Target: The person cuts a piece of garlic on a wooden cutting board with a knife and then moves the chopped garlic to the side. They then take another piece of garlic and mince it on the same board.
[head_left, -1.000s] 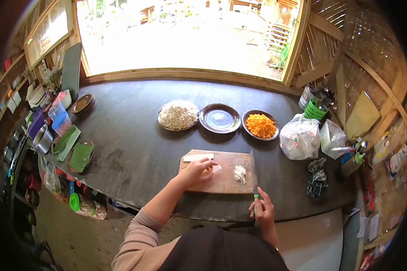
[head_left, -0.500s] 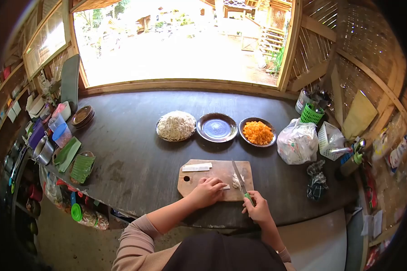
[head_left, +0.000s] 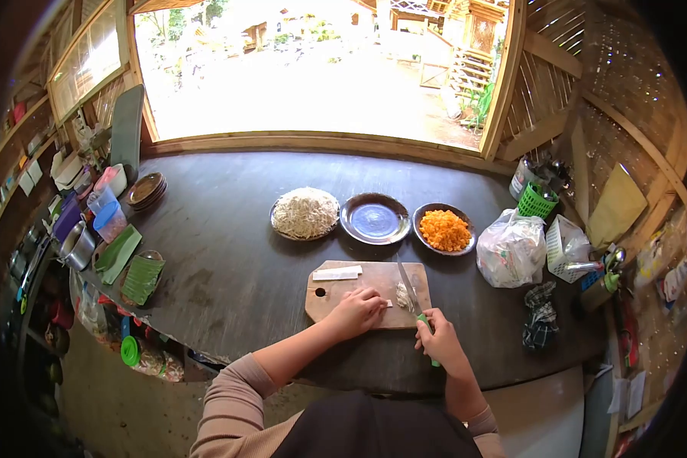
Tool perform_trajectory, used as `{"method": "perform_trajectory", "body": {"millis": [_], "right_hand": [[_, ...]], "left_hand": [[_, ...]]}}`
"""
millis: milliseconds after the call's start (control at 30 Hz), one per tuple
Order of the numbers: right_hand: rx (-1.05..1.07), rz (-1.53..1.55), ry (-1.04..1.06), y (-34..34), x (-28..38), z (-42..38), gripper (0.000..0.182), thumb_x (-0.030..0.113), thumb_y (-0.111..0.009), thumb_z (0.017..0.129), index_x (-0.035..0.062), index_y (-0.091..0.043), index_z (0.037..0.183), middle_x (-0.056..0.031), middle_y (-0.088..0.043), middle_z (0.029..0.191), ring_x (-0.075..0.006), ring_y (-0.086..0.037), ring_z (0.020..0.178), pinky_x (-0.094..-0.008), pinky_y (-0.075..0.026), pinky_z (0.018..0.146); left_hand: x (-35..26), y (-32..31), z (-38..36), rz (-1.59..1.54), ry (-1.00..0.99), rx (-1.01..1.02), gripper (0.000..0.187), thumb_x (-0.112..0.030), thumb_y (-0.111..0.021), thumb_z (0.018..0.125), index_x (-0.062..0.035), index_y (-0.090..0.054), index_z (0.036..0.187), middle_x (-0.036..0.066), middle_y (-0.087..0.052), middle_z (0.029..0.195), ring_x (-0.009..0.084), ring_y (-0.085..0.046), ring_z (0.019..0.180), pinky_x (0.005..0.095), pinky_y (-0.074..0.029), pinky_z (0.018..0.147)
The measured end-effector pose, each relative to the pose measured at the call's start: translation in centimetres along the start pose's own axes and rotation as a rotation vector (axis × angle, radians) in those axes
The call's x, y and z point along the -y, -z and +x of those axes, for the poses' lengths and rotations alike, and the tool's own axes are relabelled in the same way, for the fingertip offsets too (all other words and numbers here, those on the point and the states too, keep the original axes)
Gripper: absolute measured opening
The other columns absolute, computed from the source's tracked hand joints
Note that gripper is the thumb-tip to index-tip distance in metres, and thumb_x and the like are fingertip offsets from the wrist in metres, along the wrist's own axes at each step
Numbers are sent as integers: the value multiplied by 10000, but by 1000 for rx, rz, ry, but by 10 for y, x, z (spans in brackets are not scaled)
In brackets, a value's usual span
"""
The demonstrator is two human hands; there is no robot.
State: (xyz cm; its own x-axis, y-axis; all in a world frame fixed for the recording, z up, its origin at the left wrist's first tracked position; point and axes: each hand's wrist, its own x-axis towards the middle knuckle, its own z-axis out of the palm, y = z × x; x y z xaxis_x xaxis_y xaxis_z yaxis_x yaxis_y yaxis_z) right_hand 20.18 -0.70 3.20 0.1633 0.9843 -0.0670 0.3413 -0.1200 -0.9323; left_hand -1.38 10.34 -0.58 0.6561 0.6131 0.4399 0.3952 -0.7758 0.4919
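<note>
My right hand [head_left: 441,340] is wrapped around the green handle of a knife [head_left: 409,287]. The blade points away from me over the right part of a wooden cutting board [head_left: 330,304]. My left hand [head_left: 361,311] rests on the board with its fingers curled over a white strip, whose end [head_left: 389,303] sticks out towards the knife. Beside the blade lies a small heap of finely cut white pieces [head_left: 402,295]. More white strips [head_left: 337,273] lie side by side near the board's far left edge.
Beyond the board stand a plate heaped with pale shreds [head_left: 305,213], a dark plate [head_left: 374,219] and a plate of orange pieces [head_left: 445,230]. On the right are a white plastic bag [head_left: 511,249] and a crumpled dark cloth [head_left: 540,314]. Green leaves [head_left: 141,277] lie left.
The whole view has shifted slightly. The knife stays by the cut pieces, and less of the strip shows beyond my left fingers.
</note>
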Motion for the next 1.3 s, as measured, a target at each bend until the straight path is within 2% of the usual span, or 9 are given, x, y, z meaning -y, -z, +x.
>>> {"method": "perform_trajectory", "body": {"millis": [167, 233, 267, 367, 433, 500, 600, 1033, 1300], "right_hand": [[68, -122, 22, 9, 26, 21, 227, 125, -586, 911, -28, -526, 1068, -168, -673, 786, -219, -671, 557, -356, -534, 538], [111, -266, 56, 4, 31, 28, 252, 123, -595, 872, -15, -527, 1073, -229, -666, 789, -336, -682, 605, -414, -539, 582], [111, -267, 54, -3, 30, 28, 252, 123, -595, 872, -15, -527, 1073, -229, -666, 789, -336, -682, 605, -414, -539, 582], [4, -304, 437, -22, 5, 28, 347, 95, -563, 849, 25, -525, 1187, -296, -622, 743, -482, -633, 713, -510, -517, 665], [82, -334, 351, -13, 28, 18, 396, 90, -554, 851, 40, -515, 1242, -299, -621, 741, -478, -634, 709, -520, -514, 671], [170, -413, 292, -9, 27, 18, 532, 82, -528, 858, 83, -466, 1386, -303, -615, 735, -470, -637, 702, -538, -511, 680], [216, -398, 223, -7, 27, 14, 552, 102, -545, 870, 127, -457, 1414, -294, -620, 760, -460, -639, 696, -506, -513, 662], [369, -439, 185, -10, 27, 11, 509, 131, -503, 946, 51, -384, 1434, -293, -640, 811, -456, -641, 738, -527, -498, 688], [392, -419, 251, -10, 22, 6, 496, 119, -495, 965, 23, -356, 1431, -293, -620, 718, -463, -631, 678, -540, -496, 633]], "left_hand": [[3, 3, 15, 63, -15, 116, 207, -135, -627, 860, -116, -694, 1055, 70, -629, 1019, 275, -612, 988, 403, -505, 842], [4, 1, 16, 93, -13, 150, 200, -149, -610, 862, -108, -693, 1039, 76, -623, 1018, 276, -607, 981, 392, -509, 851], [7, -1, 14, 73, -38, 123, 205, -136, -624, 856, -100, -693, 1045, 72, -629, 1018, 273, -610, 969, 388, -511, 848], [7, 4, 13, 58, -131, 59, 210, -121, -641, 843, -85, -692, 1044, 59, -638, 1032, 261, -612, 949, 375, -514, 848], [13, -1, 12, 197, -252, 45, 222, -115, -655, 815, -83, -693, 1032, 33, -643, 1088, 226, -613, 939, 338, -516, 856], [7, 2, 11, 196, -230, 41, 227, -116, -657, 809, -84, -695, 1029, 30, -645, 1089, 216, -613, 940, 329, -517, 857], [5, 3, 12, 191, -198, 44, 234, -125, -667, 796, -82, -699, 1024, 26, -650, 1090, 208, -612, 938, 320, -518, 859], [-7, 5, 10, 156, -140, 35, 203, -153, -670, 794, -42, -698, 962, 62, -646, 1023, 234, -601, 930, 335, -513, 858], [-11, 8, 11, 132, -129, 31, 158, -143, -676, 795, -35, -699, 907, 79, -650, 993, 247, -614, 917, 352, -524, 842]]}}
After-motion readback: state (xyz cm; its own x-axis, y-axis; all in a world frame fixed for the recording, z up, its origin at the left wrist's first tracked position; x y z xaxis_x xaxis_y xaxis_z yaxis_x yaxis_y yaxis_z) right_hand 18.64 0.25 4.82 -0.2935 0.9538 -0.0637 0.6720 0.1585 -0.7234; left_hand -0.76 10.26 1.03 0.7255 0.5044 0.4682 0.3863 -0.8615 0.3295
